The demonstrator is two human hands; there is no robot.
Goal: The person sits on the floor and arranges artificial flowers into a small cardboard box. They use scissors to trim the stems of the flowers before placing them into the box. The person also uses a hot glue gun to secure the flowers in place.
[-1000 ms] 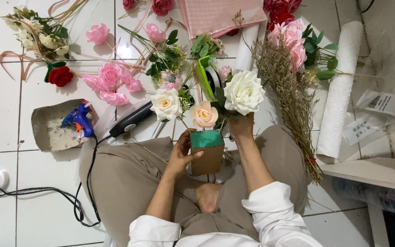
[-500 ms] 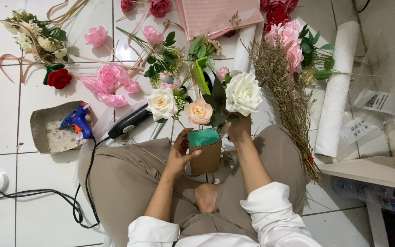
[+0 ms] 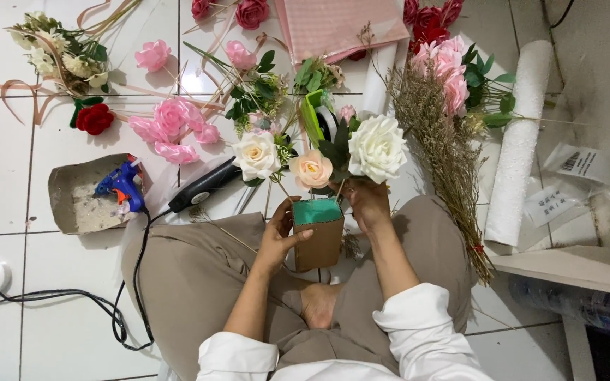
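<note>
Left hand (image 3: pixel 279 236): closed around the cardboard box (image 3: pixel 318 240) of green foam, on the lap.
Right hand (image 3: pixel 370 204): apparently pinching the white rose (image 3: pixel 377 148) stem, just beside the box's far corner.
Stem axis: upright, leaning away.

Glossy white square-tiled floor (image 3: pixel 51 134) with thin dark grout lines, evenly lit. Right of it a grey speckled concrete strip (image 3: pixel 601 77); a pale flat board edge (image 3: pixel 573 271) juts in below that strip.
</note>
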